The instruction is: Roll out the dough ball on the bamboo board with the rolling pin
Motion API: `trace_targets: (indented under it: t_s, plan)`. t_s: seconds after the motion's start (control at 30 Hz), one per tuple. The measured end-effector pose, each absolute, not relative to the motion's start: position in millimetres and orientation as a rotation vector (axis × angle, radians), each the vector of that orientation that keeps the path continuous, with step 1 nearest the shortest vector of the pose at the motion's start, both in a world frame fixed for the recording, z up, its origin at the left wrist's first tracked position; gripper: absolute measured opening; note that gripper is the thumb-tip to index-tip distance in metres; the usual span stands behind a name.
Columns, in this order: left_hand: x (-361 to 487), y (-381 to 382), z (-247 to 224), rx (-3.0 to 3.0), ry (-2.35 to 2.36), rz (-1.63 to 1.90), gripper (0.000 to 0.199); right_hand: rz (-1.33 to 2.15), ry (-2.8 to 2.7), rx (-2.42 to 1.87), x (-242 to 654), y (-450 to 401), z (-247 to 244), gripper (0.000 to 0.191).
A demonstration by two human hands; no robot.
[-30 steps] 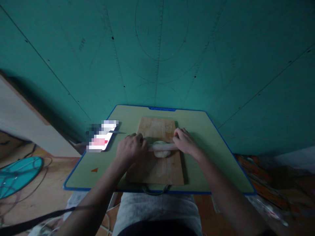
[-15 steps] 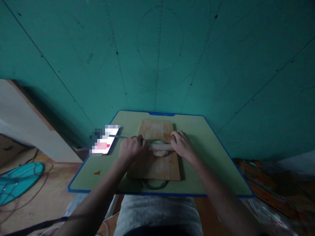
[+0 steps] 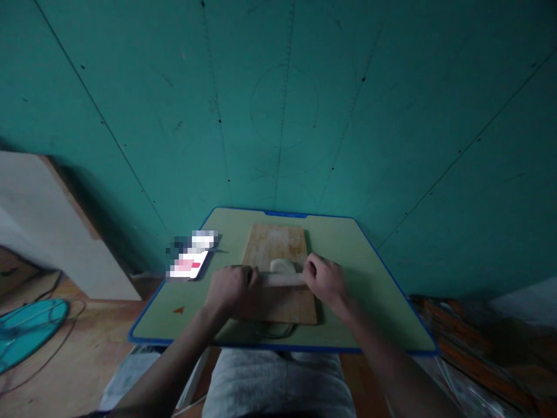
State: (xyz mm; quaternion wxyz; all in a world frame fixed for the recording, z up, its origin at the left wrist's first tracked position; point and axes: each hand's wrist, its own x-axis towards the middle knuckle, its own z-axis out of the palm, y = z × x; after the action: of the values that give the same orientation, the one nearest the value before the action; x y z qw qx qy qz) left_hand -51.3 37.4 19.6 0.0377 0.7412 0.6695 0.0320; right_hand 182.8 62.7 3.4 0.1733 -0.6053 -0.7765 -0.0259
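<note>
A pale rolling pin [image 3: 282,280] lies crosswise over the wooden cutting board [image 3: 274,307]. Its left end is wrapped by my left hand [image 3: 230,287], its right end by my right hand [image 3: 326,278]; both hands are closed. Just beyond the pin, on the board, sits a flattened round of white dough [image 3: 282,266], its near edge close to or partly behind the pin. Whether pin and dough touch I cannot tell.
The board rests on a small pale-green table [image 3: 369,313] with a blue rim. A lit phone or tablet [image 3: 191,264] lies at the table's left, beside a thin knife-like blade [image 3: 220,251]. An orange triangle [image 3: 178,310] marks the tabletop. Behind stands a green wall [image 3: 278,116].
Both hands have drawn the rolling pin toward me, off the middle of the dough to its near side. The camera view has tilted up a little.
</note>
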Motion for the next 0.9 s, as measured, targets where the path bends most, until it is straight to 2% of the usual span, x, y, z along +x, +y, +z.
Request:
trace_targets:
  t_s: [0.1,0.2,0.43,0.73,0.9]
  plan:
    - [-51.2,48.6,24.1,2.301,2.076,0.108,0.055,-0.194,-2.151,-1.754,179.5,72.0,11.5,0.020]
    - [-45.3,55.2,24.4,2.352,2.076,0.135,0.048,-0.284,-2.133,-1.749,175.3,80.2,7.5,0.026]
    - [-35.4,52.3,11.8,2.520,2.115,0.346,0.040,-0.133,-2.209,-1.865,169.3,78.1,-4.6,0.033]
    - [-36.5,73.4,14.2,2.527,2.070,0.002,0.045,0.234,-2.373,-2.028,172.8,106.1,6.3,0.038]
    - [-36.7,85.5,20.8,2.540,2.000,-0.099,0.046,0.405,-2.516,-1.968,176.4,130.9,5.9,0.022]
